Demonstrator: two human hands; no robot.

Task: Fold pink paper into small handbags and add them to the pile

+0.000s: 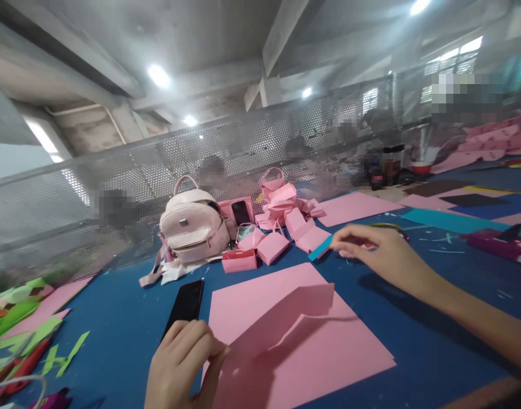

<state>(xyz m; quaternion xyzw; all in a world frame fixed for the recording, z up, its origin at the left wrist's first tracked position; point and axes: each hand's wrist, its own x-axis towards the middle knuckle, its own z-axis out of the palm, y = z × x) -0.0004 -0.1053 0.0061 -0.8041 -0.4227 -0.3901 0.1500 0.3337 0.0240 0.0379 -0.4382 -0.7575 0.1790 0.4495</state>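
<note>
My left hand (188,363) pinches one end of a cut pink paper piece (286,315) between thumb and fingers. The piece rises at a slant above a large pink paper sheet (252,295) lying on the blue table. Over the table's middle right, my right hand (371,250) pinches a short blue paper strip (320,249), its free end pointing left. Behind that strip lie folded pink paper pieces (301,224) and small pink paper bags (272,245). A black phone (186,307) lies just beyond my left hand.
A cream backpack (194,224) stands against the perforated metal screen (252,136). Green paper scraps (73,352) and red-handled scissors (28,366) lie at left. Flat pink sheets (358,207), a turquoise sheet (452,221) and a purple tool (499,244) occupy the right.
</note>
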